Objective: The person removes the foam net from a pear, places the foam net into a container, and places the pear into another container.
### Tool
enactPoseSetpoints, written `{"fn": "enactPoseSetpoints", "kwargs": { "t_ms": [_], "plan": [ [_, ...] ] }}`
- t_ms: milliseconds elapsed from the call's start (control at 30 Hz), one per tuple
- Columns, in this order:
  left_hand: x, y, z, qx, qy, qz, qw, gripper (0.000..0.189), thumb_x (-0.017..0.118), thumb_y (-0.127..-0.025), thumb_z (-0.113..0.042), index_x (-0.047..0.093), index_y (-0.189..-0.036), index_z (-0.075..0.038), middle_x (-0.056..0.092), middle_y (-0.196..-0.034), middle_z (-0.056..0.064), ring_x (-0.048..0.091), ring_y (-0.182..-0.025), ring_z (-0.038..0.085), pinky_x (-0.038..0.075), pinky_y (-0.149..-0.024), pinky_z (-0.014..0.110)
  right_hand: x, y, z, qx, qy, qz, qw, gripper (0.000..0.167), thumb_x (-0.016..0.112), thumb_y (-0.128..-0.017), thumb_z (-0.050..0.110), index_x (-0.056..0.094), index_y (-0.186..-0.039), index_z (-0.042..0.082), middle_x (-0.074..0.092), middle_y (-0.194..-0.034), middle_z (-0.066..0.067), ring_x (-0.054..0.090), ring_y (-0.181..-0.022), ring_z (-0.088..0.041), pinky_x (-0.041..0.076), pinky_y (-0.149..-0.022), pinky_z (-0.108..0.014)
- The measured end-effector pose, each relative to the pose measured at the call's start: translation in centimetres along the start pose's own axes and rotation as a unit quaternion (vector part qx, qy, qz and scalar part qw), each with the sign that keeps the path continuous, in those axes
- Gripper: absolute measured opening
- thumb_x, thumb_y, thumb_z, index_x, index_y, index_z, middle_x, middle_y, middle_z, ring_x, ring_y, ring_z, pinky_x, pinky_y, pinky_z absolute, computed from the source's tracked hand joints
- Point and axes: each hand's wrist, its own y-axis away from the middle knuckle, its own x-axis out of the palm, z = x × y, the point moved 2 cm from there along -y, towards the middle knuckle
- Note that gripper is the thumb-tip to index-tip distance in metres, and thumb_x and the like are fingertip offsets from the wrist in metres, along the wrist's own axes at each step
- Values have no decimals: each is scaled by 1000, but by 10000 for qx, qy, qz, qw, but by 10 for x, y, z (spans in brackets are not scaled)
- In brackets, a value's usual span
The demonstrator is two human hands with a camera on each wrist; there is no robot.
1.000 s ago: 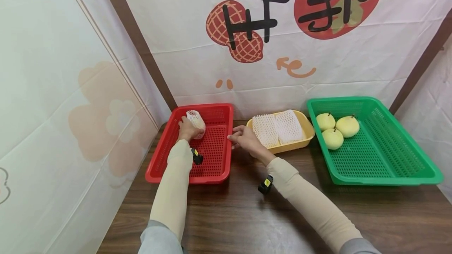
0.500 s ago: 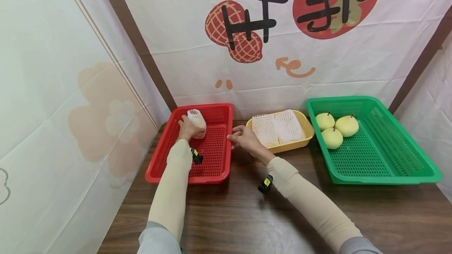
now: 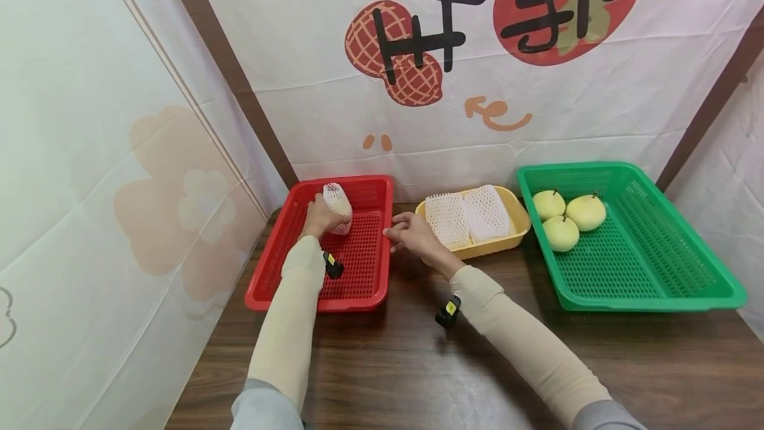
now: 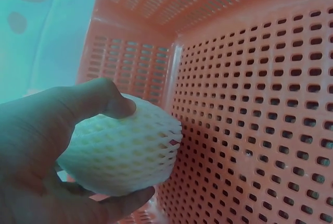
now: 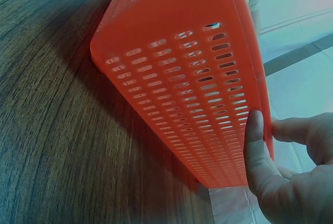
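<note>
My left hand [image 3: 319,217] is inside the red basket [image 3: 357,267], near its back left corner. It grips a pale yellow fruit in a white foam net sleeve [image 4: 122,148], the thumb on one side and fingers on the other. The fruit looks like a pear, though the net covers most of it. At the basket's right side, my right hand [image 3: 416,236] pinches the rim between thumb and fingers, which the right wrist view also shows. Just right of that hand is a yellow tray [image 3: 520,221] holding flat white foam nets [image 3: 447,219].
A green basket [image 3: 662,304] stands at the right with three yellow pears [image 3: 587,212] in its left part. Everything rests on a dark wooden table [image 3: 406,363]. A printed cloth [image 3: 316,111] hangs behind, and another cloth wall is on the left.
My left hand and the netted fruit have shifted slightly right inside the red basket, and the fruit has turned a little. The right hand stays on the rim.
</note>
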Motion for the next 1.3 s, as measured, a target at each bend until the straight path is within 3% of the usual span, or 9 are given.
{"fn": "enactPoseSetpoints", "kwargs": {
  "t_ms": [167, 467, 567, 700, 800, 1033, 1167, 1300],
  "plan": [
    [0, 2, -6, 129, 55, 3, 9999, 105, 79, -90, -28, 11, -165, 2, 38, -156, 29, 44, -139, 43, 37, -123, 62, 0, 0, 0, 54, 123, -28, 9999, 44, 69, -102, 8, 53, -140, -8, 72, -108, -20, 73, -74, -21, 65, -73, -36],
    [0, 9, -11, 299, 111, -20, 9995, 104, 83, -86, -30, 19, -162, -1, 41, -152, 27, 44, -136, 43, 38, -121, 65, 2, 1, -1, 125, 69, -12, 9999, 44, 69, -103, 9, 52, -140, -8, 72, -110, -21, 75, -78, -26, 59, -96, -60],
    [1, -1, -7, 367, -11, -88, 9993, 107, 87, -81, -35, 23, -160, -1, 45, -147, 25, 47, -129, 43, 44, -115, 66, 2, 1, -1, 101, 91, -17, 9999, 44, 69, -103, 9, 52, -140, -7, 72, -110, -20, 75, -78, -26, 60, -94, -59],
    [2, 0, -9, 494, -113, -121, 9986, 107, 86, -81, -38, 24, -159, 0, 45, -145, 26, 49, -126, 43, 47, -111, 64, 1, 0, -1, 82, 103, -9, 9999, 44, 68, -102, 9, 52, -140, -8, 73, -110, -21, 74, -75, -22, 62, -91, -56],
    [0, 13, -18, 592, -84, -103, 9982, 102, 82, -86, -35, 21, -161, 1, 42, -147, 27, 49, -130, 44, 44, -115, 63, 1, 1, 0, 80, 120, 13, 9999, 45, 68, -103, 9, 51, -141, -8, 73, -111, -21, 74, -74, -21, 63, -89, -52],
    [0, 18, -23, 749, -181, -222, 9968, 99, 81, -86, -37, 24, -159, 0, 44, -144, 26, 50, -127, 42, 46, -112, 62, 0, 3, 4, 154, 267, -6, 9995, 46, 70, -102, 11, 52, -141, -6, 72, -113, -22, 77, -85, -31, 65, -73, -34],
    [0, 21, -27, 861, -164, -285, 9957, 97, 81, -85, -37, 28, -157, 0, 46, -140, 25, 52, -122, 41, 46, -109, 62, -1, 2, 4, 169, 383, -27, 9991, 47, 71, -102, 12, 52, -141, -6, 73, -115, -22, 77, -86, -33, 66, -74, -35],
    [0, 22, -30, 907, -177, -298, 9953, 98, 81, -84, -38, 29, -157, -1, 47, -139, 25, 52, -120, 40, 47, -108, 62, -2, 1, 3, 146, 411, 20, 9990, 49, 71, -102, 13, 51, -142, -6, 73, -118, -24, 76, -97, -45, 64, -87, -49]
  ]
}}
